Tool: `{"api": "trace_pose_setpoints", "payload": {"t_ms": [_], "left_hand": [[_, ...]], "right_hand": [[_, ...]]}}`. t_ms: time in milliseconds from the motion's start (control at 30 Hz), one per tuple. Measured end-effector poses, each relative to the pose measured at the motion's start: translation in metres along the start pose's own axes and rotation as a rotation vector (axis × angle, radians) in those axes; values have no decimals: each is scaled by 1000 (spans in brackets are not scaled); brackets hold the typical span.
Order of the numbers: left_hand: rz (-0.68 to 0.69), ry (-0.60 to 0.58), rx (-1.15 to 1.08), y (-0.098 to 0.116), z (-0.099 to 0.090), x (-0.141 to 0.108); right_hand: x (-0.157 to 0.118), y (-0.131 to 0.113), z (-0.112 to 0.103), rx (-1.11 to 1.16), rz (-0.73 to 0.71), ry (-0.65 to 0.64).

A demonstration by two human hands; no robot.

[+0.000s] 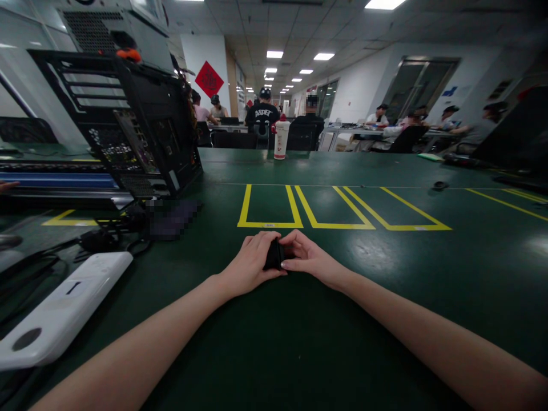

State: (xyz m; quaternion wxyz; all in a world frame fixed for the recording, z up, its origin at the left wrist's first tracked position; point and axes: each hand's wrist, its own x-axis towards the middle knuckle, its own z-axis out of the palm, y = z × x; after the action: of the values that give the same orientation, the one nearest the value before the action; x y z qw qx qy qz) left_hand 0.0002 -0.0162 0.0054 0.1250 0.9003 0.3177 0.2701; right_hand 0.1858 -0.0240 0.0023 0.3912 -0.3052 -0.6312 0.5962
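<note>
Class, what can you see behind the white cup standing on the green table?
Beyond the white cup are black chairs and, to the left, a person in a lettered black shirt. Whatever the cup directly covers cannot be seen.

Black object (273,257) partly hidden by fingers (262,242)

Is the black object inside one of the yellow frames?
No, the left hand and right hand hold the black object nearer than the yellow frames.

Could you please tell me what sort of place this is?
Probably a shared office or electronics workshop: an open computer case stands on the green table, and people sit at rows of desks under ceiling lights.
</note>
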Motion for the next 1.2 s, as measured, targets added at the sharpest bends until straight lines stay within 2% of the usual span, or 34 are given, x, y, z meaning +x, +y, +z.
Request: {"api": "trace_pose_setpoints", "payload": {"t_ms": [300, 533, 900, 1100, 1200], "left_hand": [[15, 29, 17, -4, 5, 1], [10, 7, 5, -2, 2, 0], [13, 26, -6, -3, 4, 1], [14, 16, 14, -2, 3, 0], [14, 24, 20, -1, 3, 0]], "right_hand": [[3, 4, 1, 5, 29, 65], [1, 3, -2, -14, -5, -17], [1, 3, 0, -15, 43, 52], [2, 4, -2, 11, 2, -20], [2, 2, 0, 50, 0, -3]]}}
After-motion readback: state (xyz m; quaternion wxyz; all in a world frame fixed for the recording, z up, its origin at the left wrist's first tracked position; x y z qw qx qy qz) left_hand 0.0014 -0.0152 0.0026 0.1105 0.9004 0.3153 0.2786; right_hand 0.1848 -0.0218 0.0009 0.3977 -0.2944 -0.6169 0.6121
